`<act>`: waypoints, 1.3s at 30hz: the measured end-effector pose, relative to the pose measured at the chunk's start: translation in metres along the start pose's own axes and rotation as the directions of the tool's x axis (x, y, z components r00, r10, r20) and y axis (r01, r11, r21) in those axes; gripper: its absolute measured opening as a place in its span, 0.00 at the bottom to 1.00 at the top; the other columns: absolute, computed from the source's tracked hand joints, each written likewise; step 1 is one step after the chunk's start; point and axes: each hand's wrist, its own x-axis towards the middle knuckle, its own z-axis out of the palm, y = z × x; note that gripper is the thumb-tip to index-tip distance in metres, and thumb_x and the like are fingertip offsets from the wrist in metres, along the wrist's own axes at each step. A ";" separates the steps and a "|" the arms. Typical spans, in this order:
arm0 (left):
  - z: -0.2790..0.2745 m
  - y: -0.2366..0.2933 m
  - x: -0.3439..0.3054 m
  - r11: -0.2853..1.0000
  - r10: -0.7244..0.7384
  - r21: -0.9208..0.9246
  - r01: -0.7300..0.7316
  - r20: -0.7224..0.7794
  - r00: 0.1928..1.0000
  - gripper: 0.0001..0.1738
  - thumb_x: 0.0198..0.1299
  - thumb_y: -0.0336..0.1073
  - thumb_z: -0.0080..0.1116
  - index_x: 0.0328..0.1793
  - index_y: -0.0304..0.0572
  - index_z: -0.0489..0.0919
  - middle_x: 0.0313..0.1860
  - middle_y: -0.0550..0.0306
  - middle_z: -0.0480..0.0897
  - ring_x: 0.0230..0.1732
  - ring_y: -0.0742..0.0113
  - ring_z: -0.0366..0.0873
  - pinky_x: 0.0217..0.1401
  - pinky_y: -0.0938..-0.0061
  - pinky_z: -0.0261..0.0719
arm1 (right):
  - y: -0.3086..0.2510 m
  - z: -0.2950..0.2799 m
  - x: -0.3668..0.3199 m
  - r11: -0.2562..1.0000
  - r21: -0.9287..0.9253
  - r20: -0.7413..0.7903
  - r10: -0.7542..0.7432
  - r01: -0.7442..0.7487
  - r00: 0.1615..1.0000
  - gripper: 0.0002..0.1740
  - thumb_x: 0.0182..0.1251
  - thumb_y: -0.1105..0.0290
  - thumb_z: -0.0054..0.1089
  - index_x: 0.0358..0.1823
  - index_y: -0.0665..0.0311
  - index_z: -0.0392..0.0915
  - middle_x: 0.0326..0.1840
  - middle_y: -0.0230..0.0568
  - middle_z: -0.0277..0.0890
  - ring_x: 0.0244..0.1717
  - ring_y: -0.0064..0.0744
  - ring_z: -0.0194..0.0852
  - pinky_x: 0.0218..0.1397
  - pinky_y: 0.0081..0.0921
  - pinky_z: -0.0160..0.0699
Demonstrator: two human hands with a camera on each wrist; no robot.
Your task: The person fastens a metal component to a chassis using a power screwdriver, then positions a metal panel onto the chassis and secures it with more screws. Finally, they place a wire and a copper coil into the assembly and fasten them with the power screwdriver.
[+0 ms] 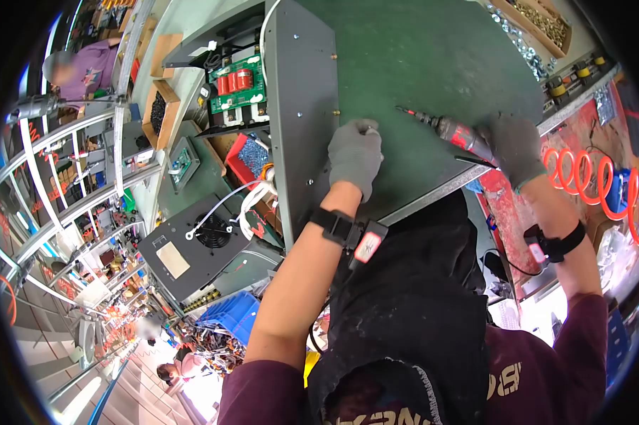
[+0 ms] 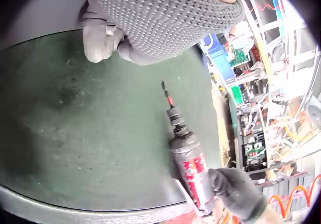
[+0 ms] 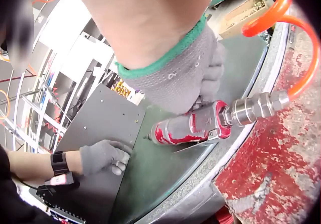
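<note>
- Head view shows the green worktop (image 1: 433,57) filling the upper middle, with a tray of screws (image 1: 543,21) at its far right corner.
- A grey metal panel (image 1: 298,106) lies along the worktop's left side, its long edge against the green surface. A green circuit board (image 1: 238,88) sits just beyond the panel.
- An orange coiled hose (image 1: 578,170) hangs to the right of the worktop; the right wrist view shows it joined to the tool's rear fitting.
- The air screwdriver (image 1: 453,132) is tilted low over the green surface. Its bit points toward the left hand, and the tip is apart from it.
- The gloved right hand (image 1: 512,145) has its fingers wrapped fully round the screwdriver's body.
- The gloved left hand (image 1: 355,156) rests at the panel's edge with its fingers curled in.
- It pinches a small metal piece (image 2: 111,30), which is mostly hidden.
</note>
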 end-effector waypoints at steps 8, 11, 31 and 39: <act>-0.061 0.017 -0.052 0.574 0.211 -0.783 0.237 0.421 0.882 0.17 0.67 0.39 0.55 0.52 0.31 0.73 0.35 0.58 0.77 0.31 0.71 0.76 0.31 0.78 0.78 | -0.028 0.022 -0.014 0.849 0.514 -0.175 -0.032 0.119 0.984 0.27 0.56 0.54 0.66 0.49 0.64 0.71 0.40 0.51 0.75 0.44 0.50 0.76 0.47 0.41 0.73; -0.084 0.023 -0.060 0.532 0.185 -0.826 0.185 0.327 0.927 0.17 0.68 0.40 0.52 0.53 0.32 0.73 0.33 0.60 0.75 0.30 0.72 0.72 0.29 0.79 0.71 | -0.036 -0.004 -0.049 0.526 0.835 -0.120 -0.118 0.165 0.986 0.27 0.58 0.56 0.65 0.51 0.66 0.70 0.36 0.52 0.76 0.39 0.51 0.77 0.42 0.39 0.74; -0.114 0.004 -0.071 0.309 0.353 -0.939 0.148 0.258 0.899 0.17 0.66 0.42 0.56 0.53 0.38 0.74 0.29 0.63 0.75 0.29 0.75 0.68 0.27 0.81 0.65 | -0.072 -0.076 -0.085 0.168 0.917 -0.247 -0.474 0.362 0.845 0.22 0.55 0.63 0.67 0.47 0.67 0.70 0.29 0.49 0.76 0.29 0.50 0.79 0.32 0.37 0.74; -0.129 0.005 -0.066 0.452 0.342 -0.890 0.058 0.233 0.910 0.17 0.68 0.42 0.55 0.54 0.37 0.75 0.31 0.62 0.77 0.28 0.75 0.70 0.25 0.81 0.67 | -0.073 -0.091 -0.081 0.288 0.851 -0.281 -0.456 0.439 0.844 0.23 0.55 0.60 0.67 0.46 0.67 0.71 0.25 0.49 0.75 0.26 0.51 0.78 0.30 0.39 0.73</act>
